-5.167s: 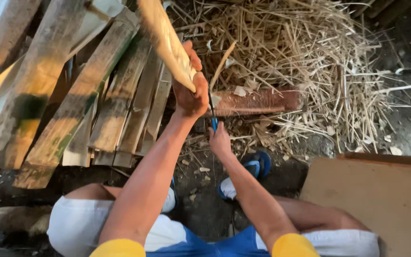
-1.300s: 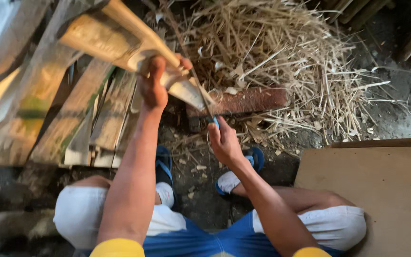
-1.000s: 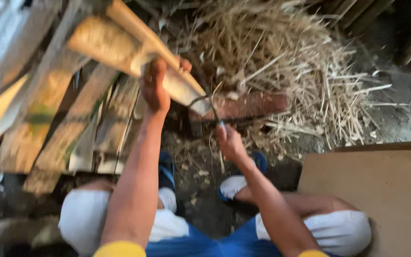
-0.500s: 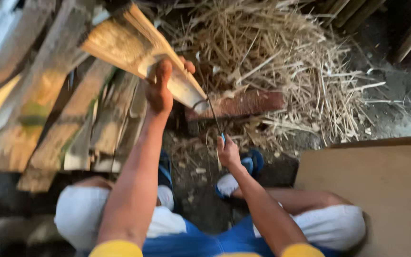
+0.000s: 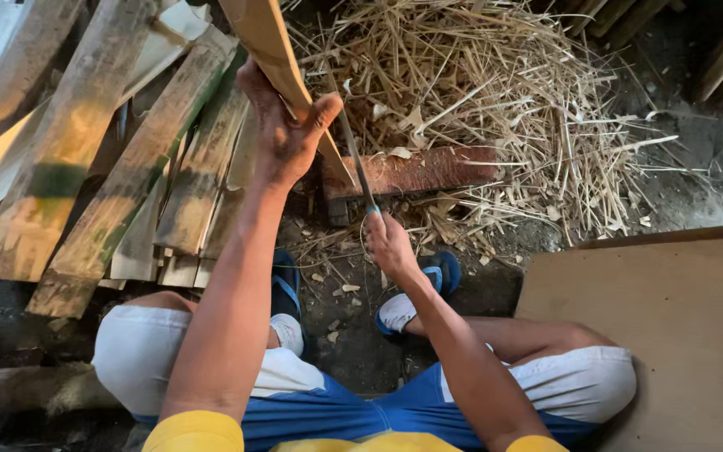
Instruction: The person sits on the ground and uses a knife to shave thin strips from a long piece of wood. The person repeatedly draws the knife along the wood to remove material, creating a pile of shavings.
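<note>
No package, label or sign shows anywhere; the things here are raw wood and straw. Near the upper centre of the frame the left hand (image 5: 282, 134) wraps its grip around a pale split bamboo slat (image 5: 265, 38), thumb out to the right, and the slat's upper end is cut off by the top edge. Just below centre the right hand (image 5: 391, 247) is closed on the handle of a thin dark blade (image 5: 353, 155), which rises toward the slat; whether the edge touches the slat is hard to make out, since the thumb covers that spot. Behind the blade lies a reddish wooden block (image 5: 428, 172) on the ground. A heap of bamboo shavings (image 5: 495, 92) fills the upper right. Weathered split planks (image 5: 85, 159) lean at the left. A flat brown board (image 5: 671, 335) fills the lower right, cut off by the frame.
</note>
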